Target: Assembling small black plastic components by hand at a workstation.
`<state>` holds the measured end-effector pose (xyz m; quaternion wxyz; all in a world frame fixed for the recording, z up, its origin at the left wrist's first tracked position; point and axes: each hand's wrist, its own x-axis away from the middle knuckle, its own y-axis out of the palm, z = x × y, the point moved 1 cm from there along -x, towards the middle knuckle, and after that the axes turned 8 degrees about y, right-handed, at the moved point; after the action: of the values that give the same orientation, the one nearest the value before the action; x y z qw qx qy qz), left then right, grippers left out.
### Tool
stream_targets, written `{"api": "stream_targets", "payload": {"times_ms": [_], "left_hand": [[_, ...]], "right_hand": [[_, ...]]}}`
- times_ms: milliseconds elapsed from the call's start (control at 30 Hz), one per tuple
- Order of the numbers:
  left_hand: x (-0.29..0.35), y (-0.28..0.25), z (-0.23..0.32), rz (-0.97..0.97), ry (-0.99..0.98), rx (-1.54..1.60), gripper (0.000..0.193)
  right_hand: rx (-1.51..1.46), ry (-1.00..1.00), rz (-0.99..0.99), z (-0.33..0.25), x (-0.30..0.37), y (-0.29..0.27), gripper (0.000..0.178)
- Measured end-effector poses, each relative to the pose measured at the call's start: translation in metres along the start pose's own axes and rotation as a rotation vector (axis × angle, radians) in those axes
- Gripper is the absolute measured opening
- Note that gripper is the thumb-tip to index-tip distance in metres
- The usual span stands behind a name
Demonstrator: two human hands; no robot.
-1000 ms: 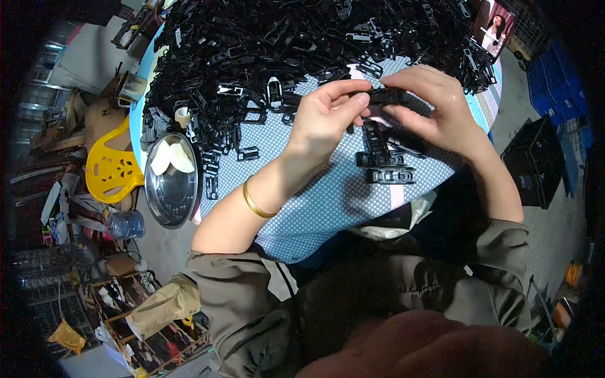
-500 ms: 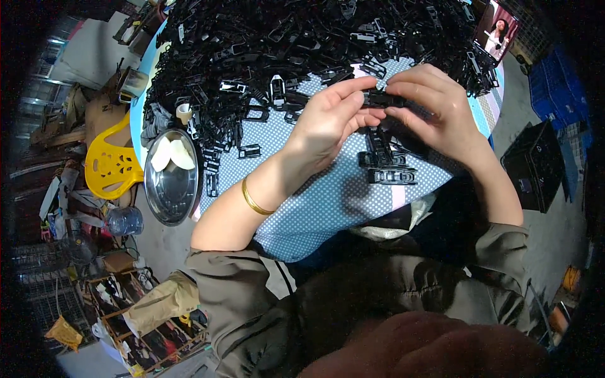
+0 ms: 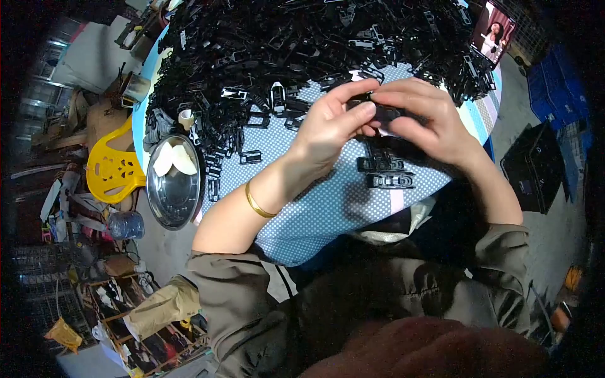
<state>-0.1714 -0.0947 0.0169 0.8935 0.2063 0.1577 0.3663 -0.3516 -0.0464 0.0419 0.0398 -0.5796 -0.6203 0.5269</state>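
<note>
Above the near part of the table, my left hand [image 3: 328,129] and my right hand [image 3: 432,120] meet around a small black plastic piece [image 3: 386,114]. The fingers of both hands are closed on it, and they hide most of its shape. Just below my hands, several black clip-like pieces [image 3: 391,180] lie side by side on the dotted blue cloth [image 3: 302,214]. Beyond them spreads a large heap of similar black pieces [image 3: 283,47], with some loose ones along its near edge.
An oval metal tray [image 3: 173,205] holding white wedge-shaped pieces [image 3: 175,159] sits at the table's left edge, near a roll of tape [image 3: 186,118]. A lit screen [image 3: 493,36] stands at the far right. Beside the table are a yellow chair [image 3: 110,167] and blue crates [image 3: 558,91].
My right hand has shifted slightly left, and its fingers have drawn closer to my left hand around the black piece. My left thumb has moved a little to the right.
</note>
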Motion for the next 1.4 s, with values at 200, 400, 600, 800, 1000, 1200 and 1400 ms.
{"api": "stream_targets", "payload": {"times_ms": [200, 400, 600, 800, 1000, 1200, 1400], "left_hand": [[0.009, 0.023, -0.002, -0.016, 0.04, -0.415, 0.03], [0.02, 0.034, -0.009, -0.397, 0.689, -1.061, 0.027], [0.02, 0.034, -0.014, -0.426, 0.745, -1.068, 0.026], [0.019, 0.033, -0.013, -0.371, 0.705, -1.078, 0.025], [0.013, 0.031, 0.0, -0.015, 0.134, -0.663, 0.024], [0.004, 0.013, -0.002, 0.159, 0.103, -0.141, 0.032], [0.004, 0.014, 0.002, 0.188, 0.062, 0.01, 0.035]], "right_hand": [[-0.279, 0.546, 0.048, 0.037, -0.012, -0.014, 0.025], [0.074, 0.108, -0.121, 0.032, -0.036, 0.015, 0.02], [0.183, 0.035, -0.167, 0.022, -0.06, 0.037, 0.017], [0.389, -0.014, -0.295, 0.028, -0.076, 0.049, 0.016], [0.215, -0.045, -0.013, 0.041, -0.065, 0.021, 0.018], [-0.469, 0.524, 0.092, 0.037, -0.027, -0.01, 0.022], [-0.743, 0.532, 0.067, 0.019, -0.009, -0.008, 0.03]]}}
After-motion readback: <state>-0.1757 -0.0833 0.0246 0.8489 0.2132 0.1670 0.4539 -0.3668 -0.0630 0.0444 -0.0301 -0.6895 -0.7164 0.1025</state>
